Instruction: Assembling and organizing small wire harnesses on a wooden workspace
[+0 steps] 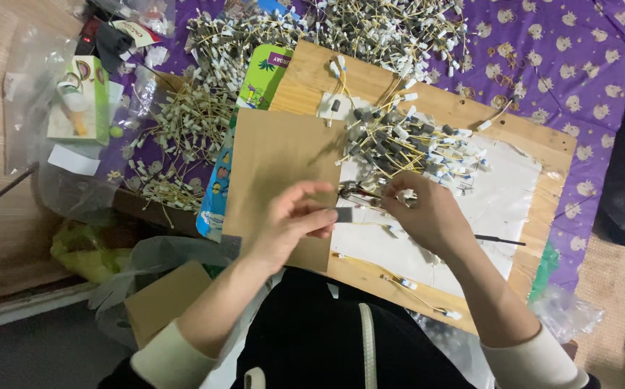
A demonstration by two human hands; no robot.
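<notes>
My left hand [292, 220] pinches a small dark grey sleeve [343, 214] over the edge of a brown cardboard sheet [276, 162]. My right hand [428, 212] holds a thin yellow wire with a white connector [404, 194] close to the sleeve. Just beyond my fingers lies a heap of yellow wires with grey sleeves and white plugs [406, 144]. All of this rests on a wooden board [536, 137] covered partly by white paper [503, 194]. A few loose wires [406, 283] lie on the board's near edge.
Large piles of similar wires [197, 115] spread over a purple patterned cloth [565, 50] at the back and left. A green and white carton [80, 101], clear plastic bags [24, 94] and a yellow-green bag [85, 252] sit at left. A black thin tool [500, 240] lies on the paper.
</notes>
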